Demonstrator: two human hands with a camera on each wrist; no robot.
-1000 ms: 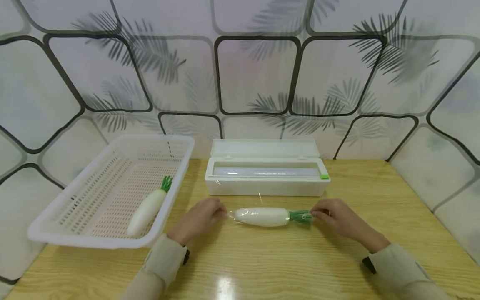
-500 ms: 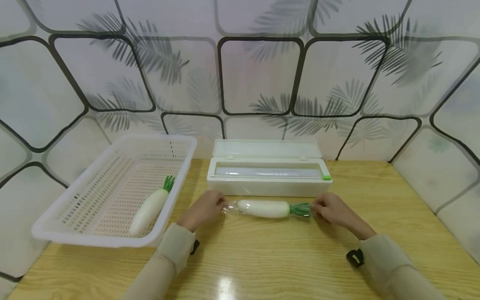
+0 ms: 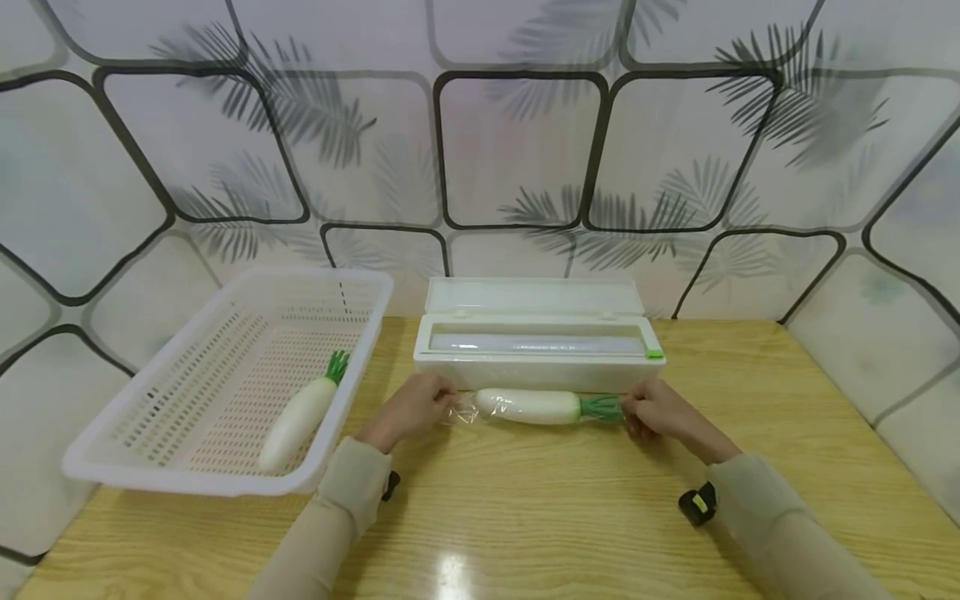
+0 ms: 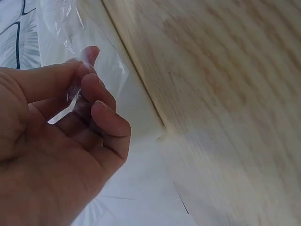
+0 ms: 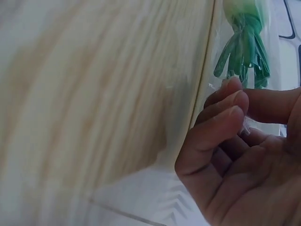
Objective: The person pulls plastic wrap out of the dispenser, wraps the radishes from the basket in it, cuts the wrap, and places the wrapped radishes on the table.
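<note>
A white radish (image 3: 528,406) with green stalks (image 3: 600,407) lies sideways between the two hands, wrapped in clear plastic film (image 3: 465,408). At its tapered end, the left hand (image 3: 412,408) pinches the gathered film between thumb and fingertips; the left wrist view shows the crinkled film (image 4: 70,28) rising from that pinch. The right hand (image 3: 662,414) pinches the film just beyond the stalks. In the right wrist view the green stalks (image 5: 245,52) sit right above the thumb and fingertips, with a bit of film poking out below the pinch.
Close behind the radish stands a white film dispenser box (image 3: 532,375), lid raised, a roll of film (image 3: 532,343) inside and a green slider (image 3: 654,353) at its right end. On the left, a white plastic basket (image 3: 187,482) holds another radish (image 3: 300,421). A patterned wall backs the table (image 3: 525,517).
Both hands have moved the wrapped radish away from the body, up close to the dispenser's front. The film at the left end looks more crinkled. Basket and dispenser stay put.
</note>
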